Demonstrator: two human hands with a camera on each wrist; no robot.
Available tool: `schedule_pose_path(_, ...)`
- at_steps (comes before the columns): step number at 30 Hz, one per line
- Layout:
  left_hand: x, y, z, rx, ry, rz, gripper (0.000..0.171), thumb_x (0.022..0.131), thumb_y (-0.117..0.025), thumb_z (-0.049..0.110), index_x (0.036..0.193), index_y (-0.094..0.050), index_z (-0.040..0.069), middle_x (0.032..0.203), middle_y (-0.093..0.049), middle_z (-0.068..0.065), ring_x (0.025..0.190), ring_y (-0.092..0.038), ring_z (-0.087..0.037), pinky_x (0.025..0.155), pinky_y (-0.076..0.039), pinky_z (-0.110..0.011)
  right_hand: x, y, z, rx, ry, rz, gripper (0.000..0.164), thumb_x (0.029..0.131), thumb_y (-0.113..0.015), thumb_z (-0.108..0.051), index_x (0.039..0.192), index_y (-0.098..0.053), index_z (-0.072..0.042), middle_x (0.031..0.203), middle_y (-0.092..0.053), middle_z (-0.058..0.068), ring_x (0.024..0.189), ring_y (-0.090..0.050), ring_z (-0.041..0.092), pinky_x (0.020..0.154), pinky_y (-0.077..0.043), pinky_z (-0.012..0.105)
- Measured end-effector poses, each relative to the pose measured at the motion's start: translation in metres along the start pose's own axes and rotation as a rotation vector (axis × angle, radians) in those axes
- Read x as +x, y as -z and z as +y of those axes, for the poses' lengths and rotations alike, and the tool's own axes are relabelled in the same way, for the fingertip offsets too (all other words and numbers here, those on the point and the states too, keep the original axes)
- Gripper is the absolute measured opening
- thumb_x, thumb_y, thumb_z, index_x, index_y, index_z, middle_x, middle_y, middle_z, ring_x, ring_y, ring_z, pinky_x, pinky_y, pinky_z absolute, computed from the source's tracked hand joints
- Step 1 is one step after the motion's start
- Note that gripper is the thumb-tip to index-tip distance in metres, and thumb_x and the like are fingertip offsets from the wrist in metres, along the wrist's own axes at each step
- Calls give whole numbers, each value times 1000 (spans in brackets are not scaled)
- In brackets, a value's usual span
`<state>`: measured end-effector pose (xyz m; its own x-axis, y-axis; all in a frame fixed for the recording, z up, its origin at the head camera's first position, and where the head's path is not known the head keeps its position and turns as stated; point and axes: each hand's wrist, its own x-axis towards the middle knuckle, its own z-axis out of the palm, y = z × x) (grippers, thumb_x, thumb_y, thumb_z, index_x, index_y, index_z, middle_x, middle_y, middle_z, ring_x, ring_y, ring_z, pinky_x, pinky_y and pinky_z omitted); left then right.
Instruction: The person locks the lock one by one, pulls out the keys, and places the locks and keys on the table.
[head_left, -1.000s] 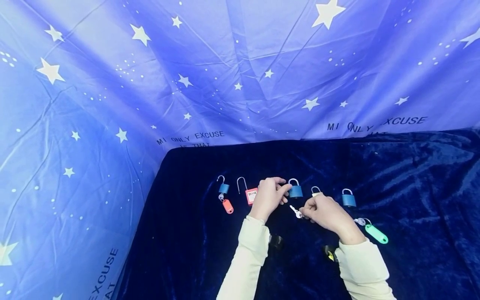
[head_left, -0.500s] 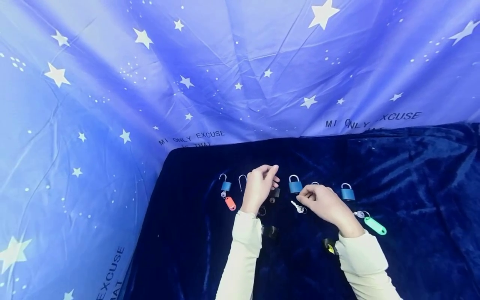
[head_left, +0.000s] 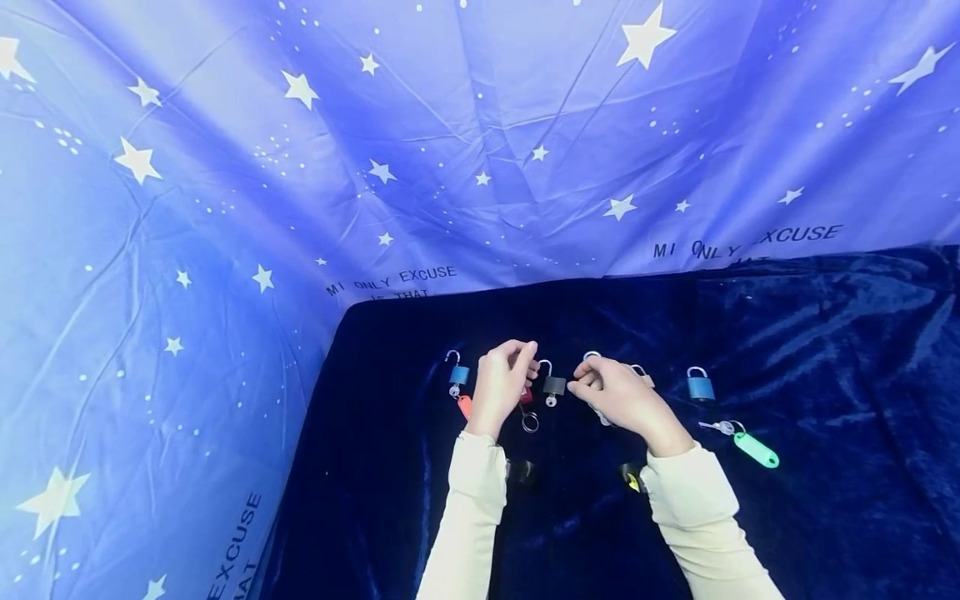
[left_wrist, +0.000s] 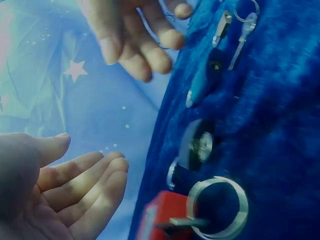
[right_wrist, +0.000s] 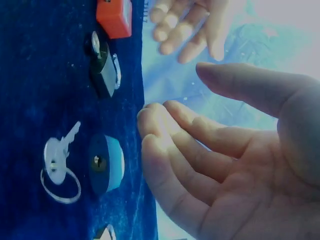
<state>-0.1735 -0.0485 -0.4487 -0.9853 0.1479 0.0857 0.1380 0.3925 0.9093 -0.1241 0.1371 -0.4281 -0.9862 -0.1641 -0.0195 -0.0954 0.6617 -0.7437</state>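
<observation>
My left hand (head_left: 504, 383) hovers in front of the red padlock (left_wrist: 167, 215), covering most of it in the head view. Nothing is in its relaxed fingers. To its right a dark grey padlock (head_left: 554, 386) lies with its shackle up and a key in it. My right hand (head_left: 621, 398) is above the middle blue padlock (right_wrist: 107, 162), its fingers loosely bent around nothing. A loose key (right_wrist: 56, 160) on a ring lies beside that padlock, mostly hidden by the right hand in the head view. From the red padlock hangs a key ring (left_wrist: 220, 209).
At the left end lies a blue padlock (head_left: 459, 376) with its shackle raised and an orange-red tag (head_left: 465, 407). Farther right are a small padlock (head_left: 643, 375), another blue padlock (head_left: 701, 387) and keys with a green tag (head_left: 756, 450). Dark blue cloth (head_left: 847, 358) lies underneath.
My left hand has moved left from beside the middle blue padlock, uncovering the grey one. My right hand has come away from the loose key and shifted left over the blue padlock.
</observation>
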Motion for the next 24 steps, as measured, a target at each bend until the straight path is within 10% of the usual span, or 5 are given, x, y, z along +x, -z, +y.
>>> schedule_pose_path(14,-5,-9,-11,61,15,-7,29,92,-51,33,97,-65,8,76,-66,-1,58,-62,-13,51,-49,-25,6,-27,3,178,54,197,21,89,-54,-14,108,-58,-4,100,-64,6,91,-61,18,77,-49,31)
schedule_pose_path(24,-5,-5,-5,234,6,5,17,89,-56,26,88,-66,12,70,-64,5,57,-55,-1,55,-45,-19,6,-34,3,126,11,59,36,89,-55,-16,121,-51,0,107,-62,16,89,-61,21,78,-49,34)
